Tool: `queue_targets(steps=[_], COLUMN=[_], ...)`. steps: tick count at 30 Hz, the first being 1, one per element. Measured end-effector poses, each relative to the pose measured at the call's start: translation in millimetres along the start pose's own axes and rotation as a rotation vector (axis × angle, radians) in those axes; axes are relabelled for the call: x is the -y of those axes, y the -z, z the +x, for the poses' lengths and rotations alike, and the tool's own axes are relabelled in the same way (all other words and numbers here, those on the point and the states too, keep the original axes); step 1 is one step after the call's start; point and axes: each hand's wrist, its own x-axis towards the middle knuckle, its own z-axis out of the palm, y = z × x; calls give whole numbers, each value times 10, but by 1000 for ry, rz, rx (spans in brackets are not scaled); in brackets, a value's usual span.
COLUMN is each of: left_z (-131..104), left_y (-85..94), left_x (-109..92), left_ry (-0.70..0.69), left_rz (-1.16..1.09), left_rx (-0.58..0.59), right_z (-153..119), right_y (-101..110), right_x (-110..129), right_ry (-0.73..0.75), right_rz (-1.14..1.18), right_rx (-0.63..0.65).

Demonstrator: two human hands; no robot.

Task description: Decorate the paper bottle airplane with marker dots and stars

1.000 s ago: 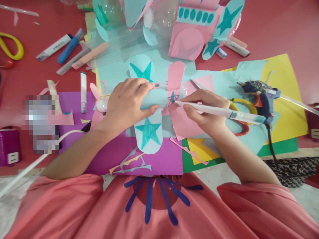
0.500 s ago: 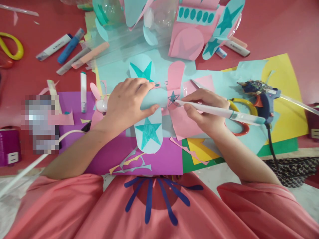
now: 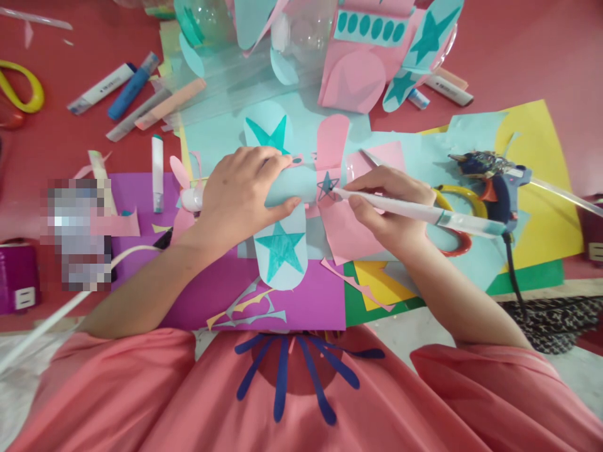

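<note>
A toy airplane with a light-blue paper-covered body lies crosswise in front of me. Its pale wing carries a coloured teal star, and pink propeller blades sit at its left end. Over the body rests my left hand, wrapped around it with the thumb on the near side. Between the fingers and thumb of my right hand is a white marker, its tip touching a pink tail band. On that band is a dark-outlined star, its middle partly filled with teal.
Right of my hand lie yellow-and-red scissors and a blue glue gun with its cord. Several markers are at the upper left. Decorated paper-and-bottle pieces stand behind. Paper scraps lie on a purple sheet.
The marker's back end has shifted slightly to the right, while its tip remains on the star. My left hand and the airplane have hardly moved.
</note>
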Motion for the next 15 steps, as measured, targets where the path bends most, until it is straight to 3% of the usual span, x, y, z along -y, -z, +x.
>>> queue_targets(steps=[15], left_z=[-3], left_y=[-5], left_x=[3], left_ry=[4], left_rz=[11], left_rx=[10], right_z=[-3], right_y=[5], right_x=[9], right_ry=[-13], right_rz=[-15], right_rx=[-14])
